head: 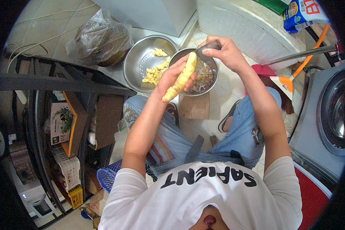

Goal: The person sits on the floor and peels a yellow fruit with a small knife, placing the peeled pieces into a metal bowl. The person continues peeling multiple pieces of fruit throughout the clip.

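Note:
In my left hand [171, 75] lies a long, knobby yellow root [182, 77], probably ginger, mostly pale with some brownish patches. My right hand [226, 54] grips a dark-handled tool [209, 47] at the root's far end; its working edge cannot be made out. Both hands are over a steel bowl [216, 70] holding brownish peelings [204, 77], partly hidden by my left hand. Left of it stands a wider steel basin [133, 59] with several yellow root pieces [156, 70] inside.
A wooden board [194, 107] lies on the tiles below the smaller bowl. A plastic bag [95, 37] with brown contents sits beyond the basin. On the left is a dark metal shelf rack [66, 82]; on the right, a washing machine [313, 115] and an orange-handled tool [310, 59].

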Demonstrator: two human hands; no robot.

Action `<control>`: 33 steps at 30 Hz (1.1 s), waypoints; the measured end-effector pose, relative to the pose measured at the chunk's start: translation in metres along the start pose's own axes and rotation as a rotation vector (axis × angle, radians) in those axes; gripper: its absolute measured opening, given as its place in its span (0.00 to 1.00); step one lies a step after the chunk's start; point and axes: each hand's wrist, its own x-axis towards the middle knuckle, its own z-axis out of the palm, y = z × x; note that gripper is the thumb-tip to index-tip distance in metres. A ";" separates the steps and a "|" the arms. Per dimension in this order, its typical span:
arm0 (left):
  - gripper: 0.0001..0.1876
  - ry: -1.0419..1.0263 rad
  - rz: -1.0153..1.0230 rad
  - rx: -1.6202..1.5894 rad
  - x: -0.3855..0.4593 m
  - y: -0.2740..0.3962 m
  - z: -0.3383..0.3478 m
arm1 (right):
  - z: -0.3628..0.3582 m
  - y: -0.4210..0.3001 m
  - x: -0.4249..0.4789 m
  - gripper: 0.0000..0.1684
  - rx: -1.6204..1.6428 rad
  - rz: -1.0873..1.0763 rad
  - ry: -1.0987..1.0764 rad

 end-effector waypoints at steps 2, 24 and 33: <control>0.26 0.048 0.011 0.054 -0.002 0.002 0.004 | -0.001 0.004 0.000 0.08 0.059 -0.007 -0.004; 0.22 0.315 0.040 0.538 -0.010 0.010 0.025 | -0.011 0.009 0.002 0.15 0.172 -0.036 -0.103; 0.29 0.105 0.136 -0.071 -0.006 0.016 0.003 | -0.003 -0.001 0.001 0.11 0.551 0.071 -0.067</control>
